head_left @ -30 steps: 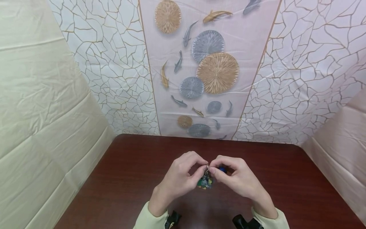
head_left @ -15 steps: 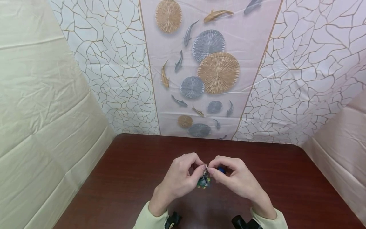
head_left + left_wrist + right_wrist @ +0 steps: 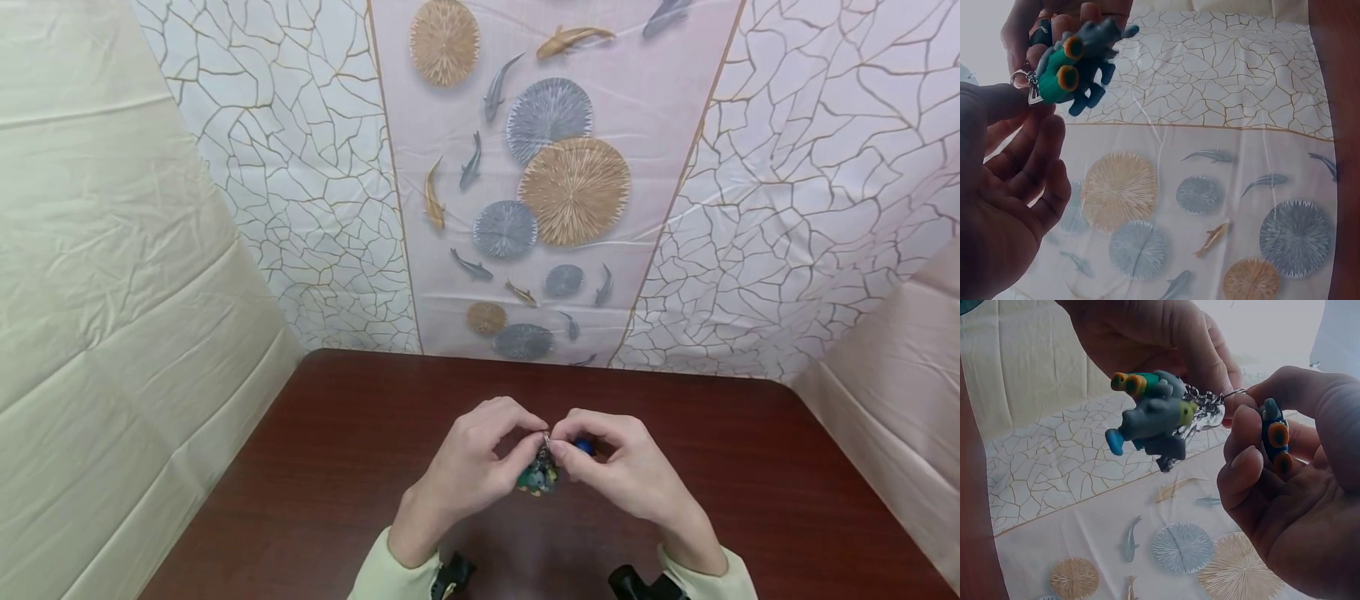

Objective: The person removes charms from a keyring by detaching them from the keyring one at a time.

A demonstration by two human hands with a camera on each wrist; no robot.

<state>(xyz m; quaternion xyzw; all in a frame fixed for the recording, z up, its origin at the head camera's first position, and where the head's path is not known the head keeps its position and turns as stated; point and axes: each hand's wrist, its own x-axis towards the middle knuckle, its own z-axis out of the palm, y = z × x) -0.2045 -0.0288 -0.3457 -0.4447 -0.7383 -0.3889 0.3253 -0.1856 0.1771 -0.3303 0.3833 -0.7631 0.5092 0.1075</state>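
Observation:
My left hand point(image 3: 476, 458) pinches a metal key ring point(image 3: 1020, 77) between thumb and forefinger. From the ring a bunch of small keychain charms point(image 3: 537, 478) hangs on silver chains point(image 3: 1204, 400). The charms are green, grey and dark blue, some with orange rims. My right hand point(image 3: 630, 467) meets the left at the ring and pinches its metal with thumb and forefinger. Another dark blue charm point(image 3: 1277, 439) with orange circles lies inside the right hand's curled fingers; it shows as a blue spot in the head view. The fingertips partly hide the ring.
Below the hands lies a dark red-brown table point(image 3: 360, 408). A patterned cloth point(image 3: 517, 167) with fish and round shapes hangs behind its far edge. Cream drapes point(image 3: 150, 333) stand at both sides. Black wrist straps point(image 3: 453, 575) sit at the pale green cuffs.
Both hands shifted slightly left, then back right, keeping their pinch at the ring. The hanging charms swayed a little with them.

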